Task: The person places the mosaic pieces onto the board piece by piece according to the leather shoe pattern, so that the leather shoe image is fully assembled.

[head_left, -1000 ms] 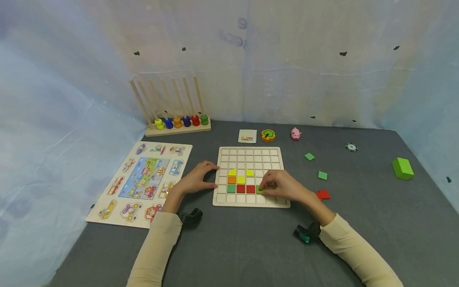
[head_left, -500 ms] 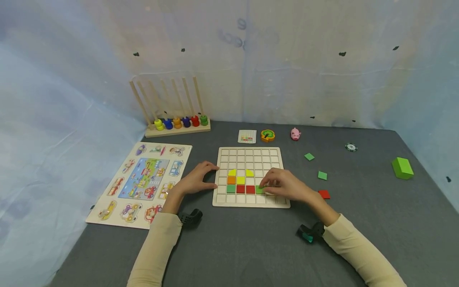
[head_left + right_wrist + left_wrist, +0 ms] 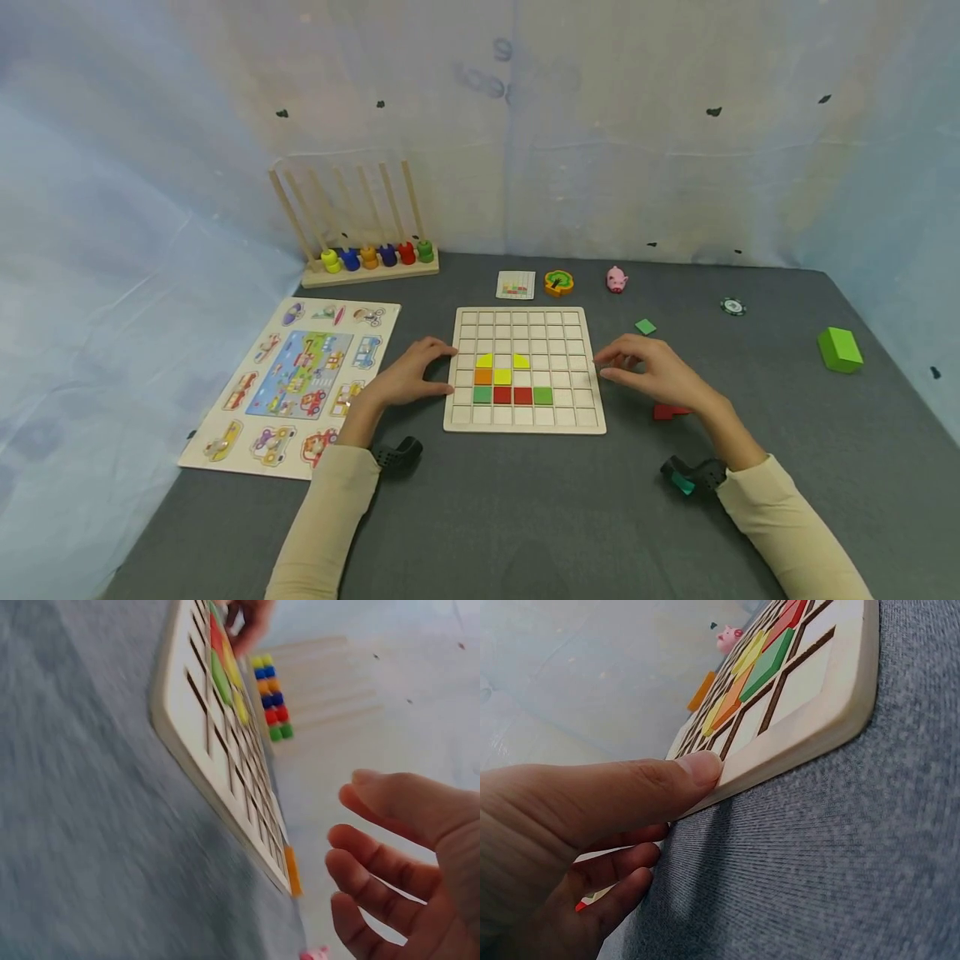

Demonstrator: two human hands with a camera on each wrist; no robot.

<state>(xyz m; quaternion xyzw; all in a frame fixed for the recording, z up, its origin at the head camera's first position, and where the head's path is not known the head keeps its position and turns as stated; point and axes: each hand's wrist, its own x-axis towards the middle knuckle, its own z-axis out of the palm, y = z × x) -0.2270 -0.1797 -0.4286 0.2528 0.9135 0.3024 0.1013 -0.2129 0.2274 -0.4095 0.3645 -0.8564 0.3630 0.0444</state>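
Observation:
A wooden grid board (image 3: pixel 558 332) lies in the middle of the table. My left hand (image 3: pixel 414 372) touches its left edge; in the left wrist view the thumb (image 3: pixel 701 766) rests against the rim. Two yellow round-cornered tiles sit above an orange tile (image 3: pixel 483 377) and a yellow square tile (image 3: pixel 502 377). Below them runs a row: teal-green tile (image 3: pixel 482 395), two red tiles (image 3: pixel 513 396) and a light green tile (image 3: pixel 542 396). My right hand (image 3: pixel 656 372) hovers just right of the board, fingers loosely bent, holding nothing.
Loose red tiles (image 3: pixel 666 412) lie partly behind the right wrist, a green tile (image 3: pixel 646 327) beyond. Behind the board are a pattern card (image 3: pixel 515 285), tree piece (image 3: pixel 558 282) and toy pig (image 3: pixel 617 280). A picture puzzle (image 3: pixel 262 379) and peg stand (image 3: pixel 371 272) stand left; a green block (image 3: pixel 840 350), right.
My right hand has let go of the light green tile, which stays in its board cell, and moved right off the board. The left hand has stayed at the left edge.

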